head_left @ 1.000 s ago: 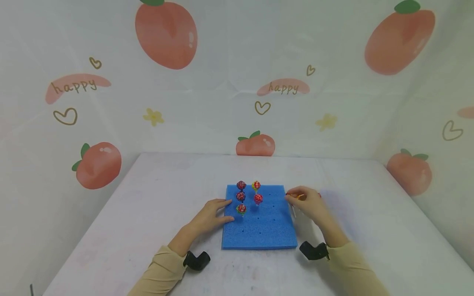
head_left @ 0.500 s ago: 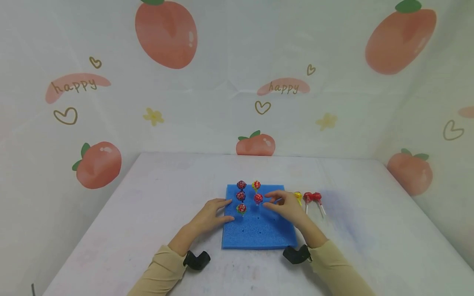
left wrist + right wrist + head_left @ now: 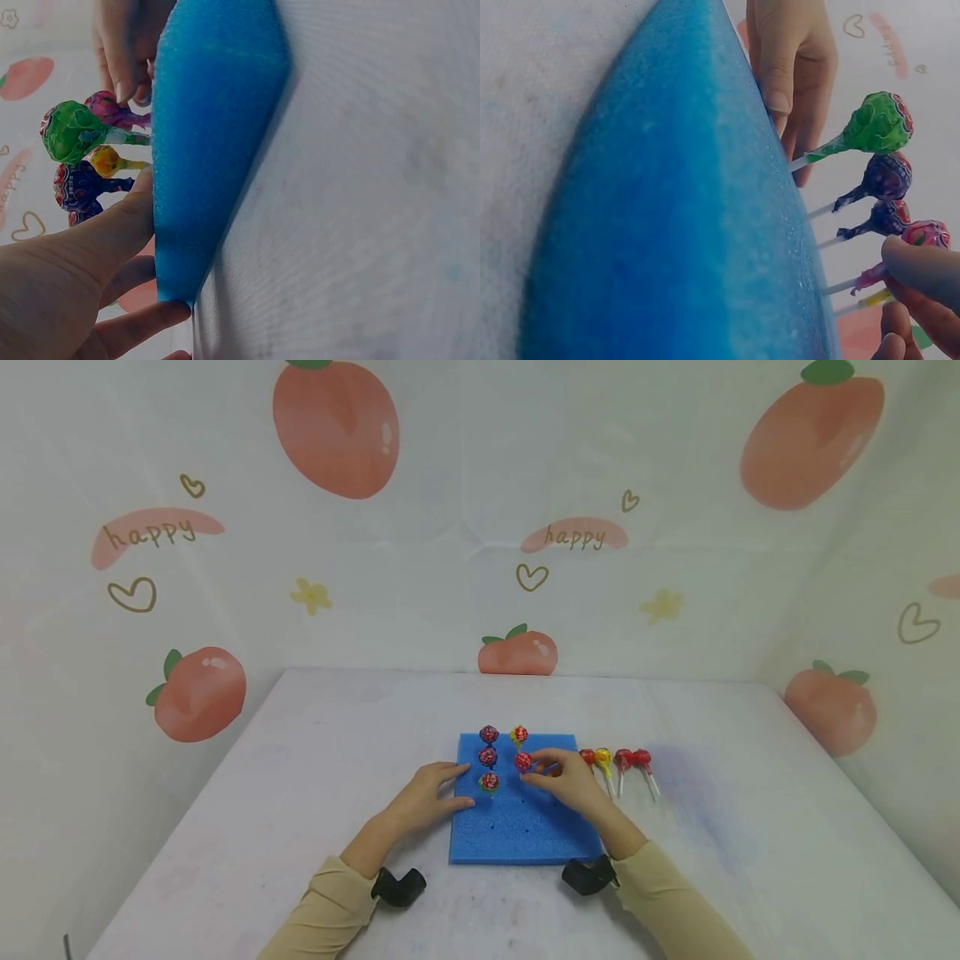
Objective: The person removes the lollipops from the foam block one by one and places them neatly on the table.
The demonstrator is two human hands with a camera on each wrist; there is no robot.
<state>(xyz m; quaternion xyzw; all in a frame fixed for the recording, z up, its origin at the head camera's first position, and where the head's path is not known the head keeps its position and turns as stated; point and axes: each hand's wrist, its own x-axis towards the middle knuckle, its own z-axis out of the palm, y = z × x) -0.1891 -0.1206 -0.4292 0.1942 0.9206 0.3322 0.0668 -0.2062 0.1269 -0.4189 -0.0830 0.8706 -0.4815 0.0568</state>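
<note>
A blue foam block (image 3: 525, 843) lies on the table with several wrapped lollipops standing in it. My left hand (image 3: 423, 797) rests at its left edge, fingers spread, the thumb on top. My right hand (image 3: 573, 781) reaches over the block from the right. Its thumb and index finger pinch a pink lollipop (image 3: 928, 232) near the base of its wrapped head, the stick standing in the foam. A green lollipop (image 3: 67, 131) is at the front of the left column, with two purple lollipops (image 3: 488, 757) behind it. A yellow lollipop (image 3: 519, 734) stands behind the pink one.
Right of the block lie loose lollipops: a yellow one (image 3: 603, 757) and red ones (image 3: 642, 758), one partly behind my right hand. Small holes dot the foam's front and right. A white printed cloth (image 3: 420, 602) hangs behind the table (image 3: 360, 718).
My right hand has moved left from the loose lollipops on the table, across the foam, to the pink lollipop. The loose lollipops have come into view. My left hand has stayed put.
</note>
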